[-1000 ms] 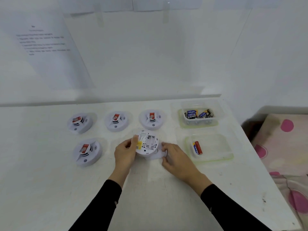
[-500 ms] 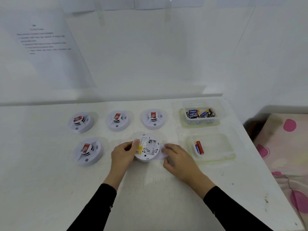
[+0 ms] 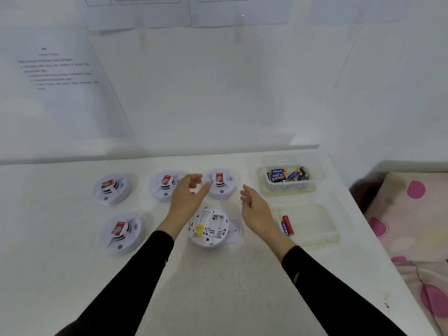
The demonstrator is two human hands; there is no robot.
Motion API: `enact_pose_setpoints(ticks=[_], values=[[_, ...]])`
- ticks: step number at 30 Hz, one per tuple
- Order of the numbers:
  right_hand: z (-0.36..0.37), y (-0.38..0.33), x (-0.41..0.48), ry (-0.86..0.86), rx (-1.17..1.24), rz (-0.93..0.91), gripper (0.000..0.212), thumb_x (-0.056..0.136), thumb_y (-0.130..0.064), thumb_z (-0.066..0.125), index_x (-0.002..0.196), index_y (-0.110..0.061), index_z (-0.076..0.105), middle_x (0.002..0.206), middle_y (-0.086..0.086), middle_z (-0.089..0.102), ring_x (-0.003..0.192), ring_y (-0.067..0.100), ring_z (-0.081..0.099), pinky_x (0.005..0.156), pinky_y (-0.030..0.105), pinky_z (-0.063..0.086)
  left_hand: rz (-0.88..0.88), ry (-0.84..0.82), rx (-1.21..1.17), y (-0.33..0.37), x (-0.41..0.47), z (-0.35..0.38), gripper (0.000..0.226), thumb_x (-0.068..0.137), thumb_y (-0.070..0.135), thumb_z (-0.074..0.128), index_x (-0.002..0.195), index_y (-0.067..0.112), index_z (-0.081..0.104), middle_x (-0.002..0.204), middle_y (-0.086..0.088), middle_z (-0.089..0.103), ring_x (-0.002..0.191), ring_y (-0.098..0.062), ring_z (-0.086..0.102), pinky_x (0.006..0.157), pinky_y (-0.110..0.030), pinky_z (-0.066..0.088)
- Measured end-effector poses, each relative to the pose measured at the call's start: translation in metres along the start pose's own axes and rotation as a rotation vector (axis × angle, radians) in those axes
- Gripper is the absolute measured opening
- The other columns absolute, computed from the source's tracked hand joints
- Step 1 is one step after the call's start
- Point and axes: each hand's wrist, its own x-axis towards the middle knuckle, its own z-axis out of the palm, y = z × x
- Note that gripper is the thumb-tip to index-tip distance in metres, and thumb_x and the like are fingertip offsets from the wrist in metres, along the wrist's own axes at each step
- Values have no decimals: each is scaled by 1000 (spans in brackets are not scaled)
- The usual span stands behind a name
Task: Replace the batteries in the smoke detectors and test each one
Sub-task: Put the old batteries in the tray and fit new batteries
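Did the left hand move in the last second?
Yes. The left hand let go of the open detector and moved away from the person, toward the back right detector.

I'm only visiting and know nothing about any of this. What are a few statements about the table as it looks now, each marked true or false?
1. One detector lies upside down on the table, its back showing. True.
2. The left hand grips that detector. False: the left hand and the right hand both hover open above the table, holding nothing.
3. The nearer tray holds two batteries. True.
4. The farther tub is empty. False: it holds a heap of batteries.
5. The rest of the detectors are upside down too. False: the other four detectors lie face up, red labels on top.
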Motion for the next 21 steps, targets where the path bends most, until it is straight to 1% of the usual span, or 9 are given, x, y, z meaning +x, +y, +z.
enact_pose_setpoints(ticks=[2,4,7,9,10,12,15,18,21], values=[[5,-8,22,-18,196,192,51,98,-9,35,148,-17,30,145,5,45,132,19,44,112,36,35,-34,-127,47,10,23,9,73,82,41,78,142,17,44,139,-3,51,130,-21,48,106,-36,42],[11,-13,38,-14,321,302,53,96,-15,37,148,-22,30,139,4,47,126,18,46,110,36,36,-96,-250,106,17,39,19,98,73,47,83,151,18,30,152,-7,39,141,-26,37,112,-40,35],[13,-22,44,-26,435,351,47,93,-15,36,138,-23,41,125,6,52,113,21,50,98,34,43,-130,-304,230,21,53,30,113,67,49,87,155,19,22,153,-9,37,143,-30,29,113,-42,30],[7,-38,38,-25,528,345,25,96,-20,33,113,-19,51,111,5,55,104,23,50,87,32,43,-134,-302,289,19,56,30,118,63,57,86,155,20,22,153,-8,37,142,-31,29,113,-42,28],[4,-44,35,-19,591,335,23,100,-26,32,110,-20,52,113,5,56,107,24,51,91,33,43,-137,-303,256,20,55,28,122,59,67,82,154,20,23,153,-8,36,142,-30,32,114,-43,30],[-4,-57,26,-10,739,286,23,103,-32,33,115,-22,50,123,7,57,119,28,53,107,40,38,-147,-277,46,26,48,18,114,64,78,70,153,20,27,153,-6,39,138,-26,41,110,-41,39],[-14,-88,0,-86,882,114,29,103,-26,32,129,-25,46,120,11,65,111,29,64,108,41,39,-110,-251,-319,45,25,3,67,91,65,49,141,21,42,132,5,57,127,-17,53,91,-24,47],[-12,-106,-29,-106,646,-128,29,99,-15,43,119,-27,60,118,3,68,108,16,66,103,30,41,-168,-418,-784,55,6,-13,72,96,68,35,141,14,50,133,-6,63,126,-19,59,104,-35,46],[-8,-102,-49,101,229,-379,29,93,-10,57,118,-25,63,116,-9,65,110,5,58,93,18,44,-275,-419,-1093,62,-15,-25,63,99,60,34,131,12,59,127,-16,66,116,-26,63,99,-40,49]])
